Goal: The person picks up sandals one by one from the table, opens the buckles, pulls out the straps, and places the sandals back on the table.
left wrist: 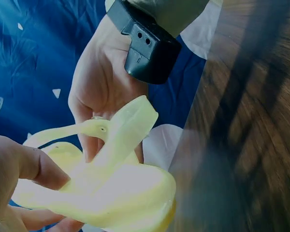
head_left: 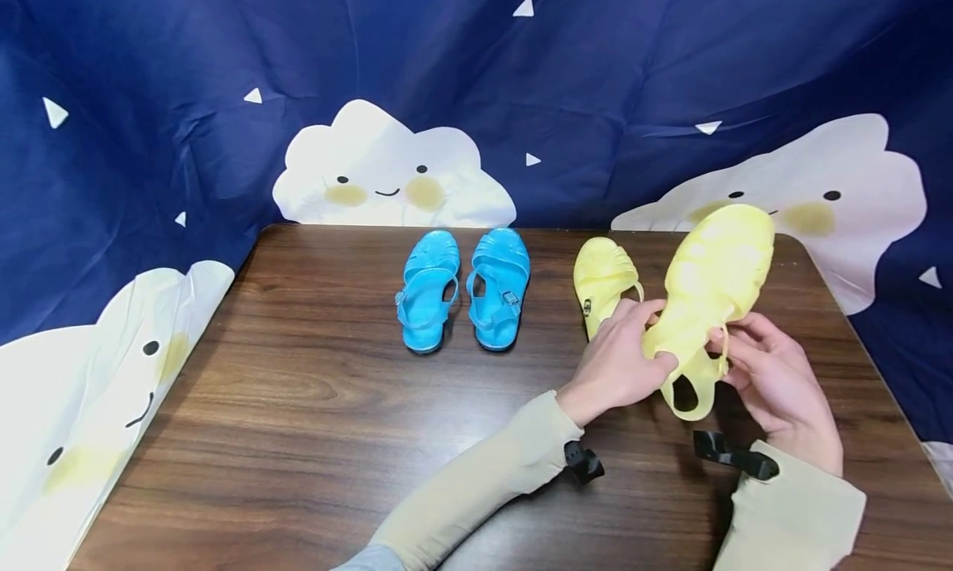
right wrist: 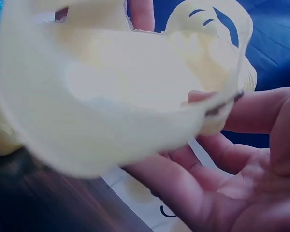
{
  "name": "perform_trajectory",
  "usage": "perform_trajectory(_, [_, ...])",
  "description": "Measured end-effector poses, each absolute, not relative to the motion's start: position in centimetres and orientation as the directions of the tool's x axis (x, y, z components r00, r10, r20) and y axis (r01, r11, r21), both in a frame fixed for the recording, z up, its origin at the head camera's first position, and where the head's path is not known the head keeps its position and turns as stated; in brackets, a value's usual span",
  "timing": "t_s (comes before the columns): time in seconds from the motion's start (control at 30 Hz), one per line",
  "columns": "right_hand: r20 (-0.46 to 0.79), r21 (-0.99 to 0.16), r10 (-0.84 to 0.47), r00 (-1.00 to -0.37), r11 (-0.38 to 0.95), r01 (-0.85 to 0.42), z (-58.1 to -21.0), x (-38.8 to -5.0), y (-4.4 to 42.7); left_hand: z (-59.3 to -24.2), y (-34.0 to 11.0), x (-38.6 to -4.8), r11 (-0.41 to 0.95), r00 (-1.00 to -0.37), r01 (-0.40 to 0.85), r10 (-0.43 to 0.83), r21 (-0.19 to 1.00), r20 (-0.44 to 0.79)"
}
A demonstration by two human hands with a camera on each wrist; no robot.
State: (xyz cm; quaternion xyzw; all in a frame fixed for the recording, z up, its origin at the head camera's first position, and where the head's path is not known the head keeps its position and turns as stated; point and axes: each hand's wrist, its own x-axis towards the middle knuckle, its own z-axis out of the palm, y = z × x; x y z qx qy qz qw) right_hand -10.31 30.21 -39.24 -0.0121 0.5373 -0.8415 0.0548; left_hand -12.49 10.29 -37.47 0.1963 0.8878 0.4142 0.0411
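A yellow jelly sandal (head_left: 718,261) is raised above the table, its sole turned up and its toe pointing away. My left hand (head_left: 621,356) grips it near the heel, thumb on the sole. At the ankle strap (right wrist: 220,101), beside the dark buckle, my right hand (head_left: 782,381) pinches with thumb and finger. The other fingers of that hand spread below the sandal in the right wrist view. The matching yellow sandal (head_left: 603,273) lies on the table just beyond my left hand, which covers its heel part.
A pair of blue sandals, the left one (head_left: 428,298) and the right one (head_left: 500,294), stands side by side near the far edge of the brown wooden table (head_left: 298,422). Behind hangs a dark blue curtain (head_left: 566,83) with white clouds.
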Motion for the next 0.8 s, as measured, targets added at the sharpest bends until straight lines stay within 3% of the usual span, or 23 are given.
perform_trajectory(0.33, [-0.083, -0.950, -0.142, -0.986, -0.287, 0.121, -39.0, -11.3, 27.4, -38.3, 7.3, -12.4, 0.518, -0.941, 0.265, 0.322, 0.814, 0.101])
perform_trajectory(0.8, [-0.164, -0.986, -0.181, -0.970, 0.026, 0.162, -38.4, -11.8, 22.8, -39.1, 2.9, -11.8, 0.533, -0.959, 0.188, 0.279, 0.825, 0.039])
